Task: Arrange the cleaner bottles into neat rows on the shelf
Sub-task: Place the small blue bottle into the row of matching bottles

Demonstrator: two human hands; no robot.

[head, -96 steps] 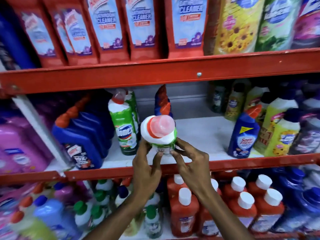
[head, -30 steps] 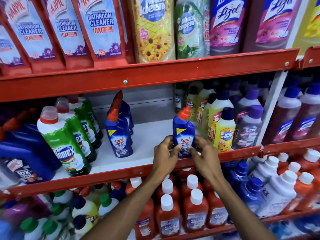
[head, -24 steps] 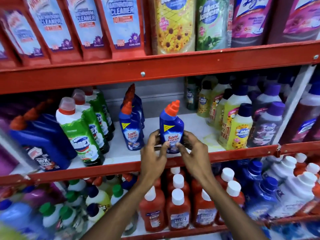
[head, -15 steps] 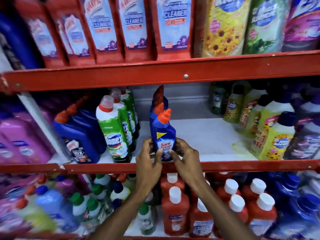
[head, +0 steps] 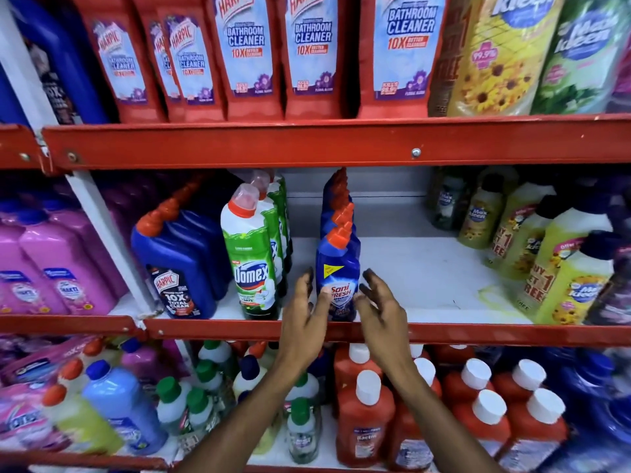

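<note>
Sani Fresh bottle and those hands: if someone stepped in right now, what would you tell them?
Left hand: open, beside the Sani Fresh bottle, nothing gripped.
Right hand: open on its other side, likewise empty.
Bottle stands upright at the middle shelf's front edge, heading a blue row running back.
Domex row lines up to its left.
Done: these two rows look tidy.
Left: bare shelf to the right; Max Kleen bottles there look loosely grouped.
</note>
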